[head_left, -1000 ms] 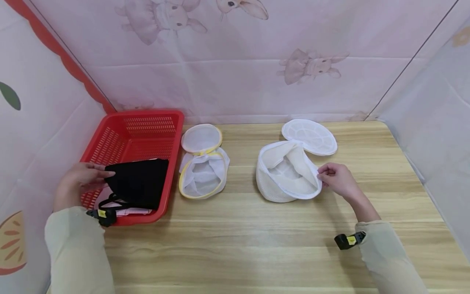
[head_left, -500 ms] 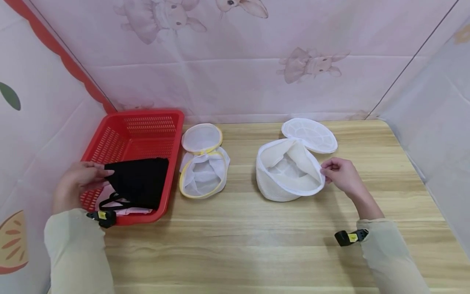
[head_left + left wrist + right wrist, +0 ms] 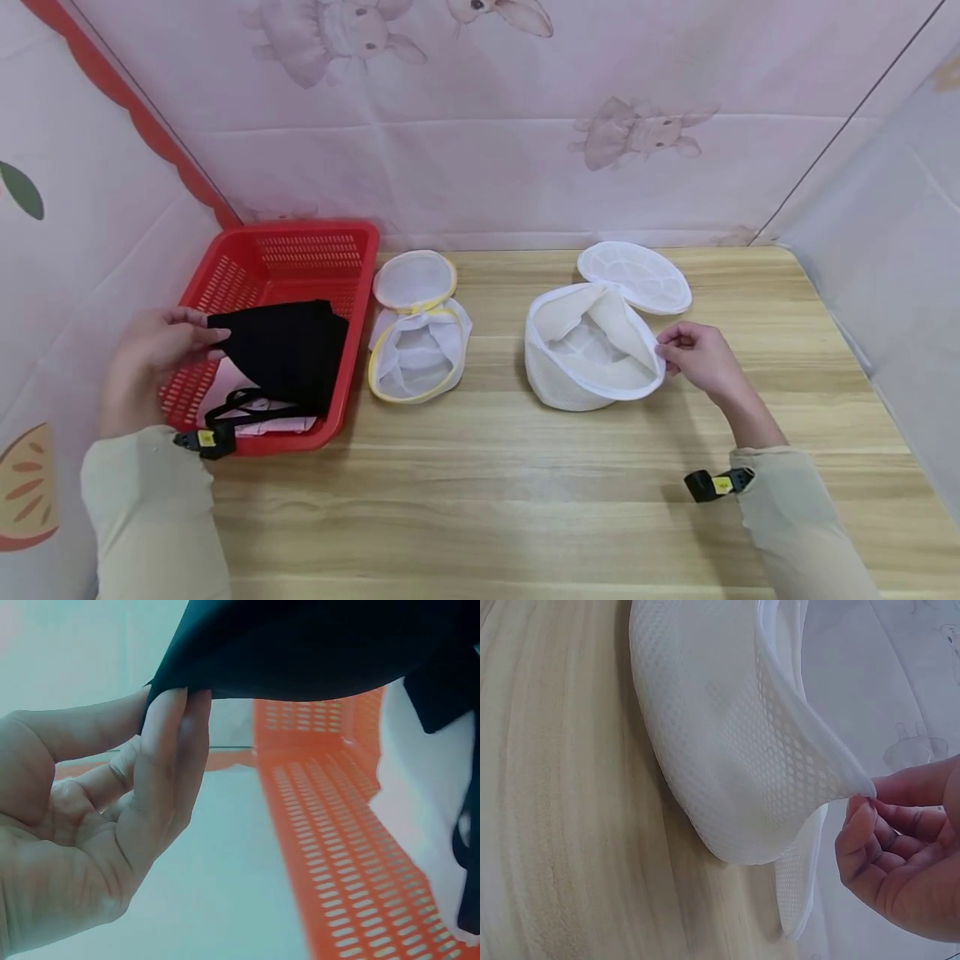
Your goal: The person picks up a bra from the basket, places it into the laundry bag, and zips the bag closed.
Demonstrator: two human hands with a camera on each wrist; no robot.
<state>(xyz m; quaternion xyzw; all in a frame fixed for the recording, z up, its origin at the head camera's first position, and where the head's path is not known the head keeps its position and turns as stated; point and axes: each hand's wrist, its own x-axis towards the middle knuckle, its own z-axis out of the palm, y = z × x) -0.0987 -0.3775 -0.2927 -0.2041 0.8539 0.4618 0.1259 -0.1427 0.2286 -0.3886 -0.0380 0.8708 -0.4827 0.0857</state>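
At the red basket's left side, my left hand [image 3: 161, 354] pinches one corner of a black bra [image 3: 288, 346] between thumb and fingertips. The left wrist view shows the bra's smooth cup [image 3: 300, 652] hanging from those fingers, with a strap dangling at the right. Most of the bra is still over the basket [image 3: 363, 275]. My right hand [image 3: 701, 362] pinches the rim of a white mesh laundry bag [image 3: 562, 379], pulling its mouth outward. In the right wrist view, thumb and forefinger grip the edge of the mesh [image 3: 735, 765]. The bag's round lid [image 3: 636, 275] lies folded back behind it.
A smaller mesh laundry bag with yellow trim [image 3: 420, 358] stands beside the basket, its lid [image 3: 415, 279] flipped back. Pale pink cloth [image 3: 225, 387] lies in the basket under the bra. Patterned fabric walls border the wooden table [image 3: 480, 500] behind and at both sides.
The left hand has raised the bra's corner slightly and moved a little left. The right hand has drawn the white bag's rim slightly outward and up; it has held there over the last half second.
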